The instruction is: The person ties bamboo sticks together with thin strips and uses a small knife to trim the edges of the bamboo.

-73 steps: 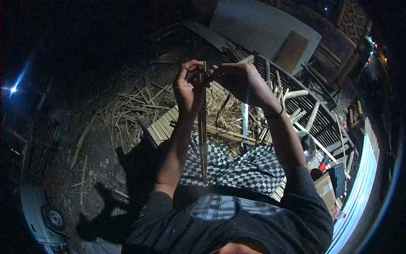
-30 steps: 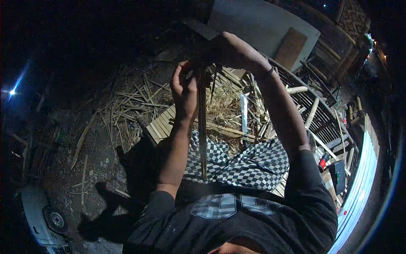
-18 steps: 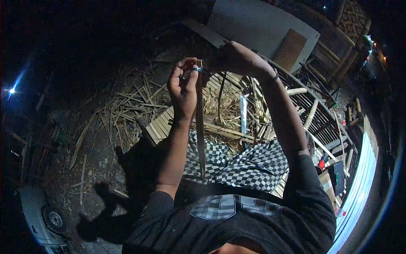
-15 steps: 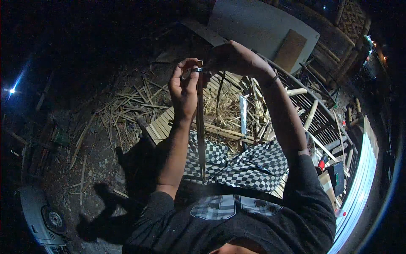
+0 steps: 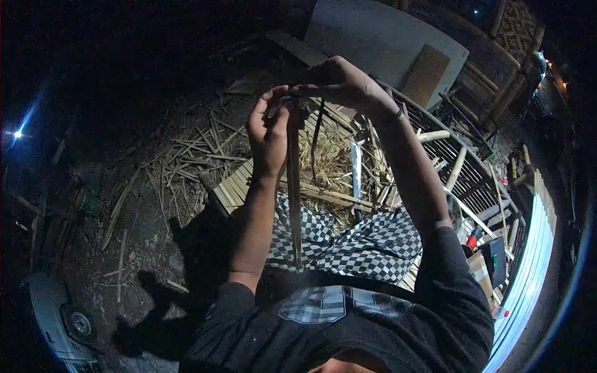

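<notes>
Strip [image 5: 295, 180] brown; trousers [image 5: 373, 245] black-and-white checked; shirt [image 5: 255, 332] black, print [image 5: 316, 304] grey plaid; slats [image 5: 233, 188] pale yellow; panel [image 5: 373, 37] grey.

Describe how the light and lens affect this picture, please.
Head view, far left: a light flares into a streak; head view, upper centre: the right hand is partly lost in dimness; head view, lower left: a dark shadow falls across the ground; head view, right rim: pale ribbed sheeting glares and curves.

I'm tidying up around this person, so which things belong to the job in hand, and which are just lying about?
Apparently in use:
- long narrow strip, in the left hand
- thin dark strand, hanging below the right hand

Seemingly lying about:
- blade, untouched; its role is unclear
- loose strips
- brown panel
</notes>
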